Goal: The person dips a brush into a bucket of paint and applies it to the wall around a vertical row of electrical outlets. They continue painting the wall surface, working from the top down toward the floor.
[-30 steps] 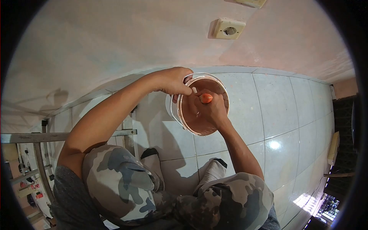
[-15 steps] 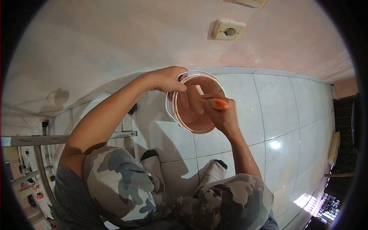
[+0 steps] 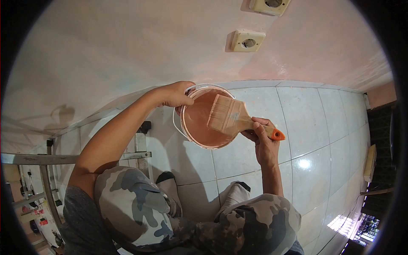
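Note:
In the head view my left hand (image 3: 179,94) grips the upper left rim of a round paint bucket (image 3: 196,114), which has a thin white wire handle. Pinkish-brown paint lies inside. Closed round the handle of a wide paintbrush (image 3: 242,119) is my right hand (image 3: 265,140), to the right of the bucket. The brush's paint-coated bristles are over the bucket's right side, and the orange end of its handle points right. Whether the bristles touch the rim I cannot tell.
A pale pink wall (image 3: 161,42) with two sockets (image 3: 248,43) rises beyond the bucket. White floor tiles (image 3: 310,127) lie below. At the left is a metal ladder-like frame (image 3: 38,159). My camouflage-clad knees (image 3: 131,199) are near the bottom.
The brush has come up out of the bucket and swung right, its bristles now in full view. My right hand has moved right and down; the bucket and my left hand have shifted slightly left.

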Demonstrator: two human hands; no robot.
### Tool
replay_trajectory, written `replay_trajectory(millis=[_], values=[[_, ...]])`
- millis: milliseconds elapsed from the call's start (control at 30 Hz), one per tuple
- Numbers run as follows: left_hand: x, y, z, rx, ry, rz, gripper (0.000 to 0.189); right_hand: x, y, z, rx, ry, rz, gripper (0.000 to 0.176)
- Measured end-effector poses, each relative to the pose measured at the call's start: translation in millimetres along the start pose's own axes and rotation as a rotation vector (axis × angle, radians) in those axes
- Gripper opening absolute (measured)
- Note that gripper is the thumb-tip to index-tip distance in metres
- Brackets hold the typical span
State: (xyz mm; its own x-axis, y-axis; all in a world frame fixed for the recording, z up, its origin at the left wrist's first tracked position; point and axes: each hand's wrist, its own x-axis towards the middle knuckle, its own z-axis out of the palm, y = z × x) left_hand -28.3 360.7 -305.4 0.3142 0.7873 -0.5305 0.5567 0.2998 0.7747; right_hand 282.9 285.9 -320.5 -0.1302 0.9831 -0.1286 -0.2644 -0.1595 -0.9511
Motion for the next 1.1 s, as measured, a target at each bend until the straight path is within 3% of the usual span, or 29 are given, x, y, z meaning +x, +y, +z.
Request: replay_trajectory(millis=[133,467,567,633,700,767,900,1100], values=[[-15.8,7.5,-2.2,-0.027,0.024,-0.061,0.044,3.6,26.4,-12.4,0.290,-0.032,0.014,0.025],[-22.9,-17.1,-10.1,0.043,0.000,-0.097,0.064,45.8,47.0,-9.3,0.518,-0.113,-0.153,0.024],[-28.7,-27.8,-14.6,-0.002,-0.040,-0.134,0.070,64.4,43.6,0.0,0.462,-0.124,-0.224,0.021],[-33.6,-32.7,-16.5,0.064,-0.032,-0.159,0.071,76.2,37.0,7.0,0.124,-0.130,-0.343,0.017],[-33.2,-44.6,-18.7,0.051,-0.038,-0.171,0.070,86.6,30.5,15.4,0.060,-0.128,-0.394,0.012],[-31.3,-54.1,-19.0,0.028,-0.011,-0.166,0.069,96.1,27.6,16.2,-0.400,-0.064,-0.605,0.010],[-33.6,-43.9,-17.9,0.014,-0.026,-0.162,0.064,108.6,22.6,-7.0,-0.468,0.105,-0.731,0.012],[-27.7,-49.8,-21.7,0.050,-0.046,-0.195,0.063,104.2,28.5,-53.7,-0.284,0.331,-0.742,0.012]])
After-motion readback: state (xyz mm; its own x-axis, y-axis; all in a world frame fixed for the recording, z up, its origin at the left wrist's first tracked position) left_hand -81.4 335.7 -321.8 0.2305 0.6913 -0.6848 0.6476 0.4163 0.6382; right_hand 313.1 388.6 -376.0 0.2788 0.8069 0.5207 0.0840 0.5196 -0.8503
